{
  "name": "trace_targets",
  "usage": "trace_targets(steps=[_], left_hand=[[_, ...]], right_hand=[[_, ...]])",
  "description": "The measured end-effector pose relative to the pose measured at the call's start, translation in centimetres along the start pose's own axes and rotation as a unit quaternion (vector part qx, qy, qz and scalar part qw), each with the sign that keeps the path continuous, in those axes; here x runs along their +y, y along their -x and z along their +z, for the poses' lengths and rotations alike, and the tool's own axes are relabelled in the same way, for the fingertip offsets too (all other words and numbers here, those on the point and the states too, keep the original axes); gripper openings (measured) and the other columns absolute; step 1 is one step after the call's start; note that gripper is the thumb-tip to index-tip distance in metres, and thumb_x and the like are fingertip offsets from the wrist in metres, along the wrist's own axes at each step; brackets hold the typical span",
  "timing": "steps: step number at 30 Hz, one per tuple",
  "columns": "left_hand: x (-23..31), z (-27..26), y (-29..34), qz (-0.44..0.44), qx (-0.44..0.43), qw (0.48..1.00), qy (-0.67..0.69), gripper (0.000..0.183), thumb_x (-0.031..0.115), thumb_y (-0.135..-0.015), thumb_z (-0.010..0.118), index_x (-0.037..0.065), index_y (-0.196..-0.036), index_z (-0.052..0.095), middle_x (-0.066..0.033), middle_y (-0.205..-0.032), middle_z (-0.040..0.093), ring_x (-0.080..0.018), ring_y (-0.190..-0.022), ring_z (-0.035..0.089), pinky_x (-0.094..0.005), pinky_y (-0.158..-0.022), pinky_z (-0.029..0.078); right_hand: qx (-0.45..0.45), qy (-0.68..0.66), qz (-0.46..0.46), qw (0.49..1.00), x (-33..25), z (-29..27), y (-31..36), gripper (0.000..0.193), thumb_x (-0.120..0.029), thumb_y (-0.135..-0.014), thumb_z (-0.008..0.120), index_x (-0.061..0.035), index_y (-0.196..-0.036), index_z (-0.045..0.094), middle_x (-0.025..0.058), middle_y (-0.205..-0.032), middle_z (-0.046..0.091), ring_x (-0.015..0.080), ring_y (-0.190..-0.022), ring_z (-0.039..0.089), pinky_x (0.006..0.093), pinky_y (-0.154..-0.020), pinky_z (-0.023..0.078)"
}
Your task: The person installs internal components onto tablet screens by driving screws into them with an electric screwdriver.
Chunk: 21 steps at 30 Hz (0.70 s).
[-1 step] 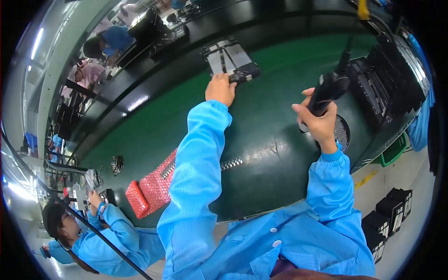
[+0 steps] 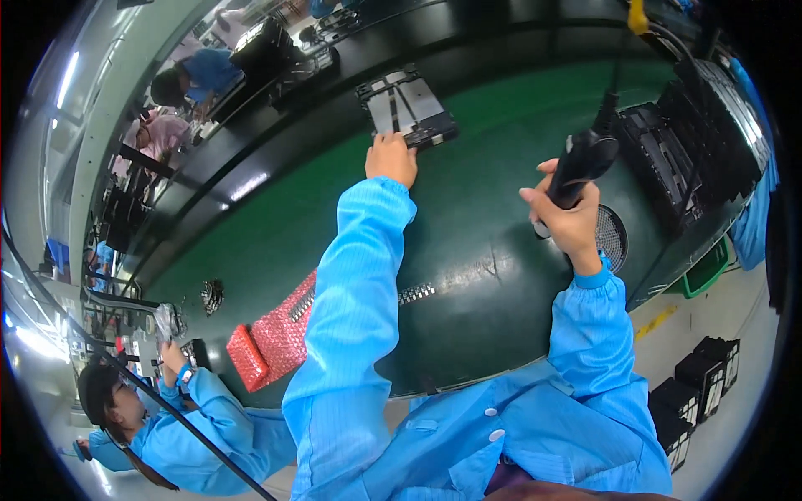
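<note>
My left hand [image 2: 390, 160] reaches to the far part of the bench. Its fingers are bent over the near edge of a flat black electronic unit [image 2: 428, 104] with light grey panels and a dark strip between them. The unit lies flat on the green mat. My right hand [image 2: 575, 219] is wrapped round a black electric screwdriver [image 2: 578, 165], held tilted above the mat, its cord running up at the top end. The tool's lower tip is mostly hidden by my hand. Behind my right wrist lies a round black mesh dish [image 2: 612, 236].
Stacked black trays [image 2: 660, 154] stand at the right. Red bubble wrap [image 2: 280, 338] and a strip of small metal parts [image 2: 416, 293] lie by my left sleeve. A small pile of metal parts [image 2: 212, 296] is further left. A co-worker [image 2: 196, 417] sits at lower left.
The flat unit and my left hand have shifted very slightly left in the picture. My right hand and the screwdriver have also shifted slightly left. Both grips look the same.
</note>
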State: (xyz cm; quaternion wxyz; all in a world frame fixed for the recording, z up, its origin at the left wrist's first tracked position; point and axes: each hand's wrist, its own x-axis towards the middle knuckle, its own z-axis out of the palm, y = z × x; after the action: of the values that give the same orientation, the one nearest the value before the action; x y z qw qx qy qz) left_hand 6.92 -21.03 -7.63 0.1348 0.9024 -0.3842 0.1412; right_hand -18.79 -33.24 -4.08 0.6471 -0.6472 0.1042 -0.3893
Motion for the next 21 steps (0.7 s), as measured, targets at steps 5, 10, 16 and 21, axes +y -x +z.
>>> trace_targets(steps=[5,10,16,21], left_hand=[[4.1,-2.5,0.8,0.016,0.040,0.997,0.063,0.025,0.013,-0.081,0.056,0.004,-0.104,0.063,-0.0174,-0.112,0.059,-0.0330,-0.104,0.057,-0.0381,-0.090,0.046],[11.3,-11.8,7.0,0.327,0.150,0.879,0.313,0.033,-0.007,-0.066,0.055,0.005,-0.094,0.066,-0.0179,-0.105,0.063,-0.0310,-0.094,0.063,-0.0385,-0.082,0.051],[15.9,-20.4,15.7,0.391,0.153,0.718,0.555,0.021,0.005,-0.057,0.064,-0.003,-0.076,0.066,-0.0152,-0.088,0.065,-0.0240,-0.073,0.065,-0.0321,-0.053,0.052],[12.3,-22.5,17.3,0.373,0.188,0.709,0.568,0.034,0.010,-0.079,0.056,-0.002,-0.110,0.060,-0.0200,-0.110,0.058,-0.0233,-0.085,0.060,-0.0304,-0.070,0.049]], right_hand=[[-0.007,-0.019,0.015,1.000,0.2,-0.1,-0.1,0.037,0.002,-0.072,0.073,0.0002,-0.103,0.054,-0.0001,-0.063,0.057,0.0054,-0.052,0.053,0.0195,-0.046,0.040],[0.000,-0.022,0.018,1.000,1.2,0.1,-0.5,0.040,-0.001,-0.072,0.074,-0.0006,-0.107,0.054,-0.0009,-0.066,0.056,0.0059,-0.054,0.052,0.0200,-0.048,0.041],[0.020,0.078,-0.023,0.996,1.1,0.4,-0.5,0.045,0.000,-0.075,0.071,-0.0019,-0.117,0.052,-0.0002,-0.076,0.058,0.0065,-0.065,0.054,0.0196,-0.058,0.042],[0.025,0.066,-0.071,0.995,2.7,0.4,-1.1,0.047,0.000,-0.077,0.069,-0.0003,-0.121,0.049,0.0048,-0.092,0.062,0.0077,-0.078,0.056,0.0213,-0.071,0.045]])
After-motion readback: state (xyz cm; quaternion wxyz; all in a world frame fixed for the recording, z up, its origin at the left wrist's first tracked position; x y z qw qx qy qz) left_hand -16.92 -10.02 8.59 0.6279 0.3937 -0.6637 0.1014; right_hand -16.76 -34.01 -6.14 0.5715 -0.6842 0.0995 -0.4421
